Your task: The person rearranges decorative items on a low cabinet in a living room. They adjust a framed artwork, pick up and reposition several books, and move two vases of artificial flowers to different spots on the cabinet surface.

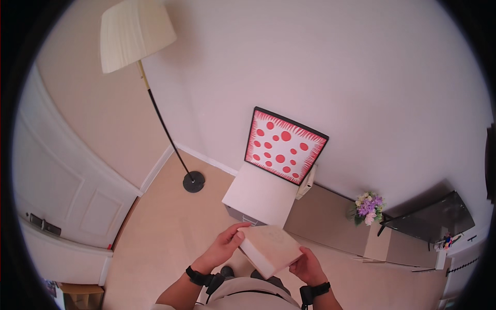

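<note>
In front of my body I hold a pale beige, book-shaped block (271,247) with a whitish side and a faint mark on top. Whether it is a book or a box I cannot tell. My left hand (227,246) grips its left corner, thumb on the upper face. On the right edge, my right hand (309,266) is closed around it, most of its fingers out of sight underneath. The block is tilted. Just beyond it stands a low white-topped cabinet (261,194) with a grey drawer front. A black-framed picture with red dots (284,147) rests on that cabinet, leaning against the wall.
A floor lamp (138,33) stands left on a round black base (194,182). Farther left is a white door (67,181). A long low brown cabinet (323,214) runs rightward, bearing flowers (369,207) and a dark television (434,219). A wooden piece (82,295) sits lower left.
</note>
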A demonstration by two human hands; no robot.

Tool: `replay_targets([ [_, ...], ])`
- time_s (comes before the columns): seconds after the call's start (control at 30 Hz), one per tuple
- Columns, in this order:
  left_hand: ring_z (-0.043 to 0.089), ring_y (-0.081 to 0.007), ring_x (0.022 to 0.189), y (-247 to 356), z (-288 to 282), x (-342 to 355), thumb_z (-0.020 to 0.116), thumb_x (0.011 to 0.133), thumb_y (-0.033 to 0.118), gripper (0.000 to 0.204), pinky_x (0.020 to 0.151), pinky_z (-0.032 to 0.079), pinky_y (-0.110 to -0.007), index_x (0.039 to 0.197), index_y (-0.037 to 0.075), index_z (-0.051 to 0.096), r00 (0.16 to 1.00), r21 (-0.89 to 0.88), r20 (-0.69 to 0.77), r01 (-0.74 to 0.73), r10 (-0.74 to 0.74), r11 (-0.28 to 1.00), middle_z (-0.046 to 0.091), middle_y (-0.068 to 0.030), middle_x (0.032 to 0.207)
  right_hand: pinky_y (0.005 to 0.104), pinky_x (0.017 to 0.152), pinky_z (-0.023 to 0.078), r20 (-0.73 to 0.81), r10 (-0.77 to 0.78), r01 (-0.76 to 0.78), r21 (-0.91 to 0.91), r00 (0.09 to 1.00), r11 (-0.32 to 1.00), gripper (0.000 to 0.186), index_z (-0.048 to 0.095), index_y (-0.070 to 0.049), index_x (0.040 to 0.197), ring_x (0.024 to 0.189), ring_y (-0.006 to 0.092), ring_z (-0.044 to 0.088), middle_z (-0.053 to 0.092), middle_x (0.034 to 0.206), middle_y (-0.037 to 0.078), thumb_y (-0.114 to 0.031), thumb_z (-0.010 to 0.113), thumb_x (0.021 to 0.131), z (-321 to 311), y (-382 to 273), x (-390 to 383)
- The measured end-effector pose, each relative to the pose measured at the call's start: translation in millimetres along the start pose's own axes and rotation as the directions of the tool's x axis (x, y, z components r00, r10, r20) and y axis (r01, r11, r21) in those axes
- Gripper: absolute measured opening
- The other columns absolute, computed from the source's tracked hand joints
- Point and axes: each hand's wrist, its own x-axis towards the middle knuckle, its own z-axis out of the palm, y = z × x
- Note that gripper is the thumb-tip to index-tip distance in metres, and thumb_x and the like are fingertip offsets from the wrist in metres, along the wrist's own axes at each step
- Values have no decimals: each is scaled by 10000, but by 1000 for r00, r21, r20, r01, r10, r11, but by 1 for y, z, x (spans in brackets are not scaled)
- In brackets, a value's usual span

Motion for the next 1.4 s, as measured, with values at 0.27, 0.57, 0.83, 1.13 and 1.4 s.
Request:
replay_targets([
  [0.27,532,-164,1089,-45,-65,-83,549,981,331,467,959,428,-316,1319,21,463,978,-112,-197,48,-69,993,574,-76,1169,313,859,500,222,-154,246,-485,963,839,535,428,-56,1347,1004,166,583,589,1163,58,-45,648,859,58,49,-13],
  [0.57,568,-134,1013,-34,-92,-139,567,975,244,338,891,461,-291,1245,44,527,914,31,-376,-150,150,988,601,-43,1066,309,975,455,406,-115,371,-638,907,674,527,470,-65,1264,1184,171,512,520,1332,79,116,625,794,109,90,-10],
  [0.83,575,-201,1072,-37,-103,-161,331,1025,443,504,934,448,-353,1210,27,546,916,-207,-378,-229,139,951,609,-88,1123,337,939,489,374,-133,371,-689,918,623,536,461,-55,1277,1087,185,575,561,1226,65,79,652,795,114,98,-22],
  [1.13,520,-225,1191,-14,-86,-169,411,942,606,698,1041,363,-371,1303,13,481,954,-293,-185,-284,237,913,551,-125,1275,377,929,505,329,-208,370,-573,921,731,472,459,-40,1247,1032,223,612,592,1185,105,77,635,825,96,108,-32],
  [1.4,506,-219,1218,14,-72,-183,790,788,179,665,1056,360,-356,1346,51,451,945,46,-31,-323,325,945,512,-120,1331,421,930,508,361,-231,344,-290,903,893,502,455,-32,1258,1107,268,585,577,1228,150,64,652,807,83,118,-36],
])
